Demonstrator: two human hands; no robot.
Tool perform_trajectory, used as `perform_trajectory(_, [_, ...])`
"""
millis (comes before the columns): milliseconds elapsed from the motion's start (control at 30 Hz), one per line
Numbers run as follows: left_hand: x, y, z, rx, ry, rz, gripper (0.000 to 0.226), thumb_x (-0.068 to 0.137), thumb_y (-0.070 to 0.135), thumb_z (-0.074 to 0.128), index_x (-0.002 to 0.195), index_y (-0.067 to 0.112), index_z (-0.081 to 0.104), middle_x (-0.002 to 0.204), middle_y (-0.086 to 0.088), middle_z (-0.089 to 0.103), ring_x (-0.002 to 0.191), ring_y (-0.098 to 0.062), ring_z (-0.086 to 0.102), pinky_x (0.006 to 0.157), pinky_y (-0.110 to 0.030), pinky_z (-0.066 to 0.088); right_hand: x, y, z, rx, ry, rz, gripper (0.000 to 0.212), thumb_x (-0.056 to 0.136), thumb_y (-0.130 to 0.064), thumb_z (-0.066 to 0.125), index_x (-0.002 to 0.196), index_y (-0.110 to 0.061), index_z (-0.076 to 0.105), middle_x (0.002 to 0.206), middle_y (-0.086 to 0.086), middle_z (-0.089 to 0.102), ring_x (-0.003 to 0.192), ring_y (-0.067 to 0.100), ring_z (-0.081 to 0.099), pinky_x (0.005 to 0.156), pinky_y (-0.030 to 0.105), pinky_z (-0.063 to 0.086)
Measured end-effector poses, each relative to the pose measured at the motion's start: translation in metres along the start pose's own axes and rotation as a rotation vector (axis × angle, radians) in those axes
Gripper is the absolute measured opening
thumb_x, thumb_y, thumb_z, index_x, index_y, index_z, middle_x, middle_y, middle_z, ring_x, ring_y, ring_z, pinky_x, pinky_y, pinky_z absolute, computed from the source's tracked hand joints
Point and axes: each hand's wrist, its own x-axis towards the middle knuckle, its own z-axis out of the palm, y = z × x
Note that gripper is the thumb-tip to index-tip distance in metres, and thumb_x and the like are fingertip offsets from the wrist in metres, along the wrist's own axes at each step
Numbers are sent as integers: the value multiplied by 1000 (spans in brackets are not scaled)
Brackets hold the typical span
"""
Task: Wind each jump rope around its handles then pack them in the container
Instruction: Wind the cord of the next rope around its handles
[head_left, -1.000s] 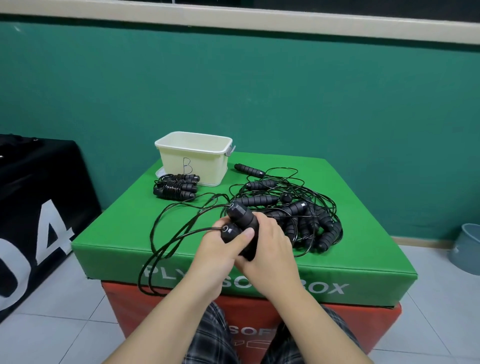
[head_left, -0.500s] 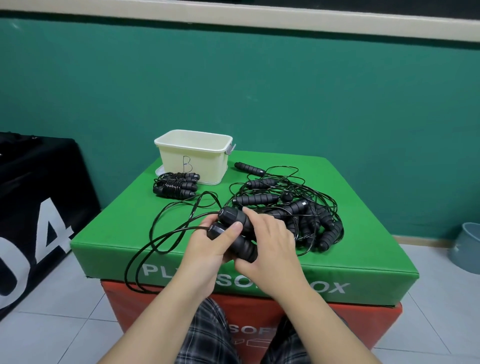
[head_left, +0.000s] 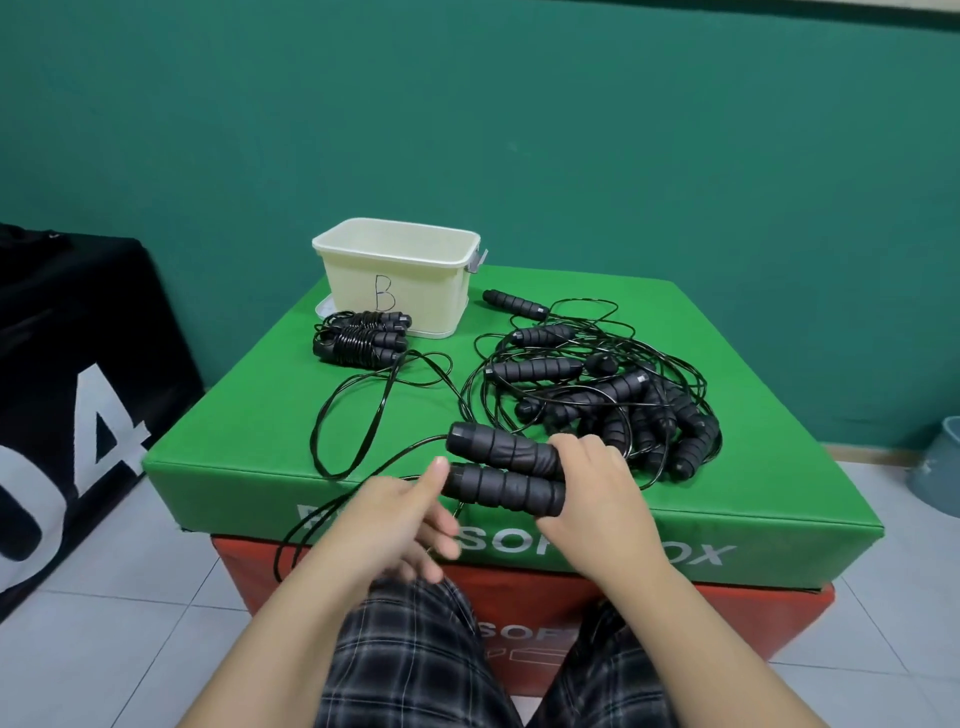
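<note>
the right hand (head_left: 597, 499) had its grip clamped round the near-right ends of two black handles (head_left: 504, 467), holding them side by side over the near edge of the green table (head_left: 249, 447). their long axis ran left to right, tilted a little away at the left, with the free ends pointing left toward the other hand. from those left ends the thin black cord (head_left: 358, 415) ran out, looped across the left part of the table and dropped over its near edge. the left hand (head_left: 400, 525) sat just left of the handles, fingers loosely curled, thumb tip touching the end of the nearer handle; the cord passed at or under this hand, and whether the fingers actually pinched it could not be told. that made the left hand the nearer one to the loose cord, so the winding would likely fall to it, taking the cord round the pair across their length while the right kept them steady. two wound ropes (head_left: 361, 340) lay at the far left, just in front of the cream container (head_left: 395, 291), marked b. a tangled pile of unwound ropes (head_left: 608, 400) filled the right side, touching the right hand's far side.
</note>
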Motion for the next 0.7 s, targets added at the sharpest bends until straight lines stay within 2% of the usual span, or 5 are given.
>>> perform_trajectory(100, [7,-11,-11,23,373,279,50,95,41,45,65,2,55,42,5,47,36,-4,39,42,-18,33,3,7,8,-37,15,-9,50,70,-15,68,117,-20,49,102,-1,44,95,22,41,73,31,33])
perform_trajectory(167, [13,-16,-15,133,547,506,39,93,37,48,70,6,53,58,10,50,51,0,45,55,-20,40,4,9,14,-48,21,-34,51,68,-13,69,116,-18,51,101,1,46,91,24,41,71,32,34])
perform_trajectory(300, [26,-31,-12,428,338,569,52,86,58,32,120,23,51,110,16,55,107,-8,53,97,-35,43,4,10,23,-23,44,-136,59,60,-10,71,116,-17,54,100,1,49,87,22,41,70,34,39])
perform_trajectory(433, [27,-42,-9,462,200,569,61,78,68,21,81,17,54,66,3,57,59,-11,52,60,-34,43,4,17,21,16,110,-206,65,53,-4,70,115,-16,54,103,1,52,89,22,41,71,31,38])
perform_trajectory(700, [27,-34,-25,534,157,618,46,78,62,31,58,23,45,50,12,51,49,-2,48,47,-18,29,3,43,21,180,65,-130,61,58,-5,64,115,-22,50,106,-7,46,94,16,37,78,34,39])
